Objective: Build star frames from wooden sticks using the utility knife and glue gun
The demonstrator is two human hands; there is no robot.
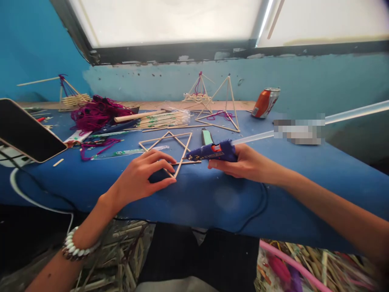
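Observation:
A flat star of thin wooden sticks (186, 148) lies on the blue tabletop in front of me. My left hand (146, 172) holds it from the left, with curved fingers over its sticks and the thumb by its near corner. In my right hand (244, 164) is a dark blue hot glue gun (212, 152), gripped with its nozzle pointing left. The nozzle tip is at the star's right-hand stick, though I cannot tell whether it touches. A long translucent glue stick (255, 137) sticks out of the gun's back. Part of the star is hidden under my left fingers.
Behind the star are a green-and-black box cutter (207, 137), bundled sticks (161, 119), a purple yarn heap (99, 113) and a stick pyramid (227, 101). A soda can (265, 103) stands back right, a phone (27, 129) left. A black cord (263, 202) trails over the front edge.

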